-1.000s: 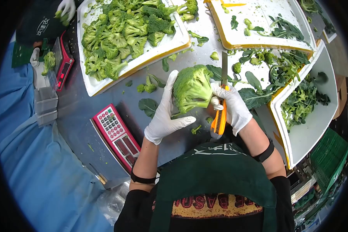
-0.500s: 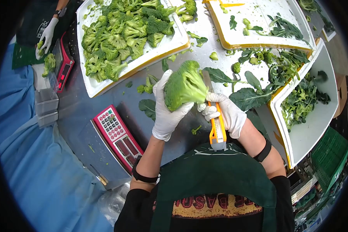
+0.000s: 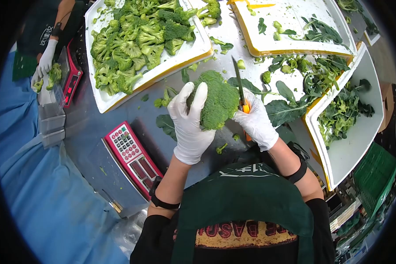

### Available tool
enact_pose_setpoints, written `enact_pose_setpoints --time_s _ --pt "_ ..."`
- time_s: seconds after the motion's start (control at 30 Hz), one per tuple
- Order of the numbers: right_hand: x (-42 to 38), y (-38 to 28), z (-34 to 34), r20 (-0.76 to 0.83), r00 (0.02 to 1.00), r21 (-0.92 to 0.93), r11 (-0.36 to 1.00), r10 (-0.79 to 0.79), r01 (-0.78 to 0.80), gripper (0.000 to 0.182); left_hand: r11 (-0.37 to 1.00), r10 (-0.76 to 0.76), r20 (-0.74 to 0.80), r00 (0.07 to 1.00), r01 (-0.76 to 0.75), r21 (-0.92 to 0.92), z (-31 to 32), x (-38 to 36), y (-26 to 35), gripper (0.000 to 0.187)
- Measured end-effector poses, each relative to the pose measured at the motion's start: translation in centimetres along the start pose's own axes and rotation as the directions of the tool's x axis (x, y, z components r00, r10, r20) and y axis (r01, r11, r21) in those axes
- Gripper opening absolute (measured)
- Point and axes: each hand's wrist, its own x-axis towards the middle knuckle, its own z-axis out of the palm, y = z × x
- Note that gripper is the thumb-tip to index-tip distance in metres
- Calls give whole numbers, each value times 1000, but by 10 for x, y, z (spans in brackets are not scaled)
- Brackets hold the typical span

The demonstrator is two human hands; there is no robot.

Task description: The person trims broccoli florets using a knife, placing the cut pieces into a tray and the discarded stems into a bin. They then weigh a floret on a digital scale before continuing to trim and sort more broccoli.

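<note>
One broccoli head (image 3: 220, 100), one knife (image 3: 247, 108), two scales (image 3: 134, 159) (image 3: 75, 80)

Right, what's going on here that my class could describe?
Someone is handling a broccoli head: the left hand holds it, crown toward the camera, while the right hand grips an orange-handled knife, its blade near the head. Cut florets are heaped in a white tray beyond, and leaves lie to the right. At upper left, a co-worker's gloved hand is beside another piece of broccoli.
</note>
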Motion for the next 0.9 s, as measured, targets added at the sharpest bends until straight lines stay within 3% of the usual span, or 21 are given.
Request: enact_pose_setpoints --time_s 0.13,0.33,0.43,0.5,0.63,0.77,0.9 --pt "-3 -1 0 -8 1000 107 994 26 -25 35 999 29 -57 998 -28 21 3 -3 3 85" --pt "-8 -7 -4 -31 997 68 996 68 -66 32 998 53 -107 993 -48 51 5 -6 7 88" --pt "-9 -4 -9 -49 985 175 972 168 -157 33 986 108 -170 979 -128 -111 8 -14 -4 96" --pt "-9 15 -16 -50 985 311 939 168 -144 35 967 1 -208 978 -54 -251 11 -17 -1 100" --pt "-10 42 -27 -4 986 541 829 169 -140 47 804 -96 -79 992 30 -594 15 -16 -5 102" --pt "-11 47 -30 64 995 644 758 81 -103 41 865 -69 1 998 60 -499 15 -19 1 102" --pt "-10 51 -37 91 987 664 731 130 -157 54 900 -22 -17 1000 12 -435 12 -17 4 104"
